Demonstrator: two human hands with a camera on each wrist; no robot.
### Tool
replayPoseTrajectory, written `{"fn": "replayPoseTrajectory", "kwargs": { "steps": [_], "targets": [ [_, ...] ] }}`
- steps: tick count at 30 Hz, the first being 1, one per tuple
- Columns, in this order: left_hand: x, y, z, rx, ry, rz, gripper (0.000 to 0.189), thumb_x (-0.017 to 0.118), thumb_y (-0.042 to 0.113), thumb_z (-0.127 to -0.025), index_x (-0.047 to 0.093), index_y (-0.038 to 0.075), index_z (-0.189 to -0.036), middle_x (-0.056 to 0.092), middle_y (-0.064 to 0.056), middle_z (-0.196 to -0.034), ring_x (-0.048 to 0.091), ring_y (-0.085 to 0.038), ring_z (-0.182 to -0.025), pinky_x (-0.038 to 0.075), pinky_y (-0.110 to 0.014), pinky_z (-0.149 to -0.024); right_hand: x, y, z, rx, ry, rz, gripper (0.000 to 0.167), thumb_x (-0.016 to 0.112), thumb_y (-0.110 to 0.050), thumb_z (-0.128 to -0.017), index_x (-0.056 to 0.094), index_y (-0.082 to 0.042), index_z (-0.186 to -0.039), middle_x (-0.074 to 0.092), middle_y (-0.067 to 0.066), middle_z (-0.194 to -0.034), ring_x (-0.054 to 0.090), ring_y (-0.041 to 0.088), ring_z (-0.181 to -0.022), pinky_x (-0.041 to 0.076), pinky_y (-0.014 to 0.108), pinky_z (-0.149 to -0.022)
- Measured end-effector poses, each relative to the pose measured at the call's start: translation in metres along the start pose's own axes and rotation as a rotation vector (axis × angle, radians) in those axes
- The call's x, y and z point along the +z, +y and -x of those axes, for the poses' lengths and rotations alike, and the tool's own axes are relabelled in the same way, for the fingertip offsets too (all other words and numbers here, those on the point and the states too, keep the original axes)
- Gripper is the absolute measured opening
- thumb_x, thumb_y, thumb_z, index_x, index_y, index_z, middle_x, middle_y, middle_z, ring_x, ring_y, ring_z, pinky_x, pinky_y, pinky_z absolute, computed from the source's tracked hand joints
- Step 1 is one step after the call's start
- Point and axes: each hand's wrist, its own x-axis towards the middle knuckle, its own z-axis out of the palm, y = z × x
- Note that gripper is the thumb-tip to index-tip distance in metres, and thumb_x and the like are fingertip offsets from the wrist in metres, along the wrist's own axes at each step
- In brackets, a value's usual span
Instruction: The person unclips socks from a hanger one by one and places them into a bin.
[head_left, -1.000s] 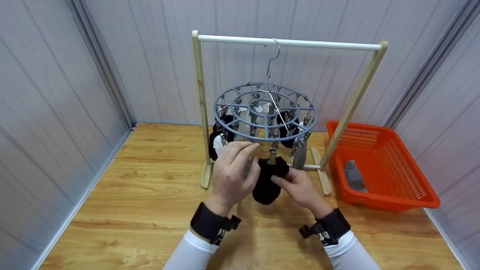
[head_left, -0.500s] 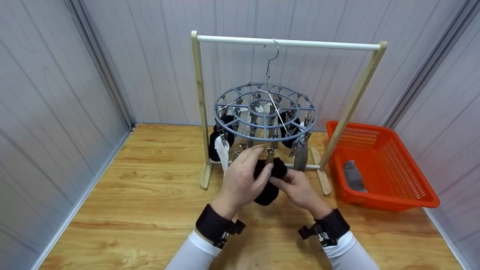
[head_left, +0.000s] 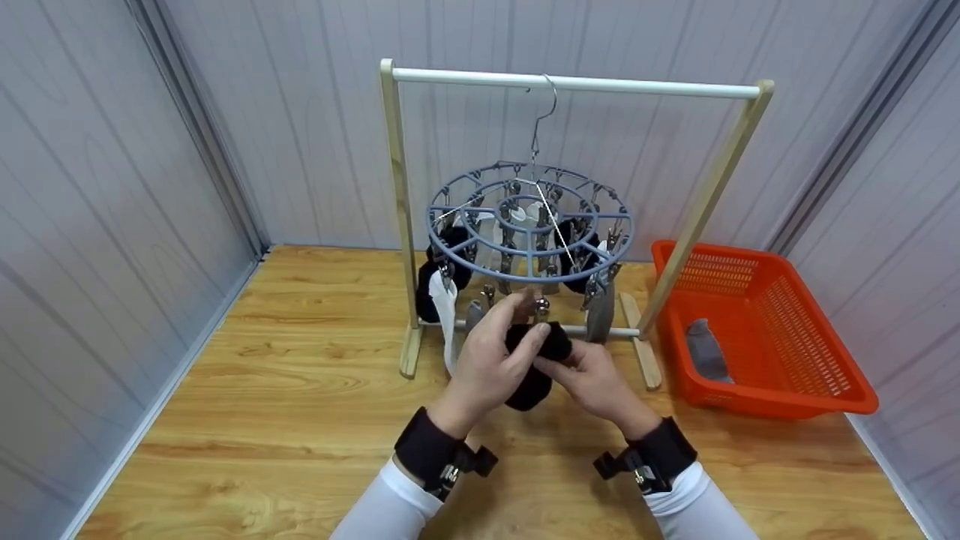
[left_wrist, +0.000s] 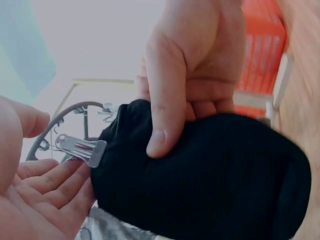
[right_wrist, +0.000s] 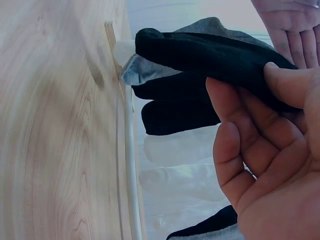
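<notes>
A black sock [head_left: 529,391] hangs at the front of a round grey clip hanger [head_left: 529,279], its cuff in a metal clip [left_wrist: 90,151]. My right hand [head_left: 600,381] pinches the sock near the cuff, thumb in front and fingers behind, as the right wrist view also shows. My left hand [left_wrist: 42,197] lies beside the clip with fingers extended behind it and the cuff edge; its thumb stands apart from the clip. In the head view the left hand [head_left: 489,360] covers part of the sock. A white sock [head_left: 445,300] hangs just left of it.
The hanger hooks onto a white rail [head_left: 600,85] on a wooden stand. Other socks hang around it, including a grey sock [head_left: 600,313] at right and a black sock [head_left: 429,294] at left. An orange basket [head_left: 772,330] at right holds a grey sock [head_left: 707,352].
My left hand has moved right, in front of the sock and up to its clip, uncovering the white sock at left. My right hand keeps its pinch and has shifted slightly left.
</notes>
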Motion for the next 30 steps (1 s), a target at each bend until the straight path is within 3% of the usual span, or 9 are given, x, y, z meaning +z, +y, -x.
{"fn": "replayPoseTrajectory", "kwargs": {
  "steps": [5, 10, 16, 30],
  "targets": [
    [0.0015, -0.0026, -0.0014, -0.029, 0.029, 0.063, 0.035, 0.069, 0.015, -0.112, 0.066, -0.005, -0.140, 0.072, -0.017, -0.135, 0.071, -0.027, -0.123, 0.058, -0.043, -0.109, 0.0012, -0.0020, 0.0005, 0.011, 0.002, 0.010, 0.015, 0.079, -0.015, -0.105, 0.085, -0.007, -0.116, 0.084, 0.007, -0.113, 0.076, 0.016, -0.101, 0.060, 0.028, -0.085],
    [0.0023, -0.0062, -0.0028, 0.009, 0.079, -0.004, 0.029, 0.072, 0.015, -0.110, 0.072, -0.003, -0.132, 0.074, -0.017, -0.130, 0.073, -0.025, -0.118, 0.060, -0.039, -0.106, 0.0018, -0.0035, 0.0005, 0.011, 0.001, 0.017, 0.015, 0.080, -0.012, -0.104, 0.085, -0.003, -0.114, 0.084, 0.009, -0.111, 0.076, 0.015, -0.100, 0.060, 0.027, -0.085],
    [0.0029, -0.0101, -0.0017, 0.059, 0.114, -0.056, 0.032, 0.074, 0.013, -0.108, 0.074, -0.006, -0.134, 0.077, -0.015, -0.119, 0.074, -0.025, -0.109, 0.062, -0.041, -0.101, 0.0024, -0.0040, 0.0014, -0.016, -0.011, 0.028, 0.019, 0.079, -0.010, -0.104, 0.084, 0.000, -0.120, 0.083, 0.011, -0.115, 0.077, 0.015, -0.103, 0.062, 0.027, -0.087],
    [0.0029, -0.0089, -0.0012, 0.000, 0.120, -0.031, 0.022, 0.072, 0.014, -0.110, 0.074, -0.003, -0.123, 0.075, -0.012, -0.114, 0.074, -0.023, -0.102, 0.064, -0.041, -0.093, 0.0012, -0.0069, 0.0032, -0.044, -0.030, 0.042, 0.021, 0.078, -0.016, -0.106, 0.084, -0.005, -0.123, 0.084, 0.005, -0.115, 0.078, 0.019, -0.104, 0.062, 0.029, -0.085]
  ]
}}
